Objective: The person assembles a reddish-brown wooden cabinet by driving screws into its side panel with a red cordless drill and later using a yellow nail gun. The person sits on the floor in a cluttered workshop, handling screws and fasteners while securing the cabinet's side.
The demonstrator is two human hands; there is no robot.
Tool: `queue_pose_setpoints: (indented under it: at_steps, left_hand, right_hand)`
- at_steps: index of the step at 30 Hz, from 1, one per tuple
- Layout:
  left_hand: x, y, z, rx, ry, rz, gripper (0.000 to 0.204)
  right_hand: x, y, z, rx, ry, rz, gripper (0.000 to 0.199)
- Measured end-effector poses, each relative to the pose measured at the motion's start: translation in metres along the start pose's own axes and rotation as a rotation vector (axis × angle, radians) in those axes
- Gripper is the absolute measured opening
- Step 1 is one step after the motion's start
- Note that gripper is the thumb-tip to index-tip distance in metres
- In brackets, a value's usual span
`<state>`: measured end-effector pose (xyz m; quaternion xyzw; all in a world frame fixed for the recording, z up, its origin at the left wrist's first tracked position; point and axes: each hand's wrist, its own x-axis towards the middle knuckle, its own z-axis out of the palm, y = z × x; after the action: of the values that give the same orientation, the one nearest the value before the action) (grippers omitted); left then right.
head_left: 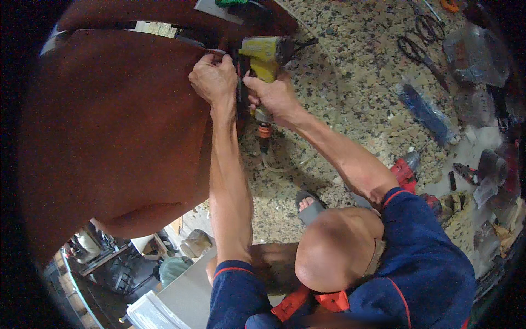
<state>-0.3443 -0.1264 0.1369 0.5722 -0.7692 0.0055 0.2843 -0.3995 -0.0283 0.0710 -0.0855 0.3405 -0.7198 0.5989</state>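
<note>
The yellow staple gun sits at the edge of a big brown upholstered piece, its nose pressed against the dark seam where the covering wraps over. The right hand has its grip wrapped tight around the gun's handle from below, and an orange fitting with a pale air hose hangs from the handle's base, the hose curling down onto the floor. The left hand is just beside the gun, its grip pinched shut on the edge of the brown covering, knuckles up, holding the material against the frame.

Both forearms reach up from blue sleeves with red piping. One foot in a grey sandal rests on the speckled stone floor below the hose.

Further out on that floor, to the right, lie two pairs of dark scissors, a flat blue packet in clear wrap, a crumpled clear plastic bag whose contents I cannot make out, and a red power tool near the elbow. A clutter of small tools and scraps runs along the far right edge. At lower left, under the brown piece, a round jar stands beside a grey board.
</note>
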Motion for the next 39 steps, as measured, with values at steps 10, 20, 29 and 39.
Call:
queue_pose_setpoints:
  at_steps: [10,20,29,39]
  left_hand:
    - [0.001,-0.002,-0.006,0.035,-0.043,0.016,0.027]
    - [-0.001,-0.001,-0.007,0.021,-0.043,0.034,0.022]
    - [0.000,-0.002,-0.009,0.019,-0.039,0.050,0.023]
    - [-0.046,-0.027,-0.042,-0.408,-0.077,-0.185,0.026]
  right_hand:
    - [-0.003,-0.001,-0.001,0.041,-0.044,-0.047,0.014]
    - [0.000,0.008,0.002,-0.003,-0.046,-0.056,0.010]
    - [-0.003,0.004,0.005,0.016,-0.047,-0.024,0.012]
    - [-0.002,0.000,0.003,0.024,-0.009,-0.030,0.011]
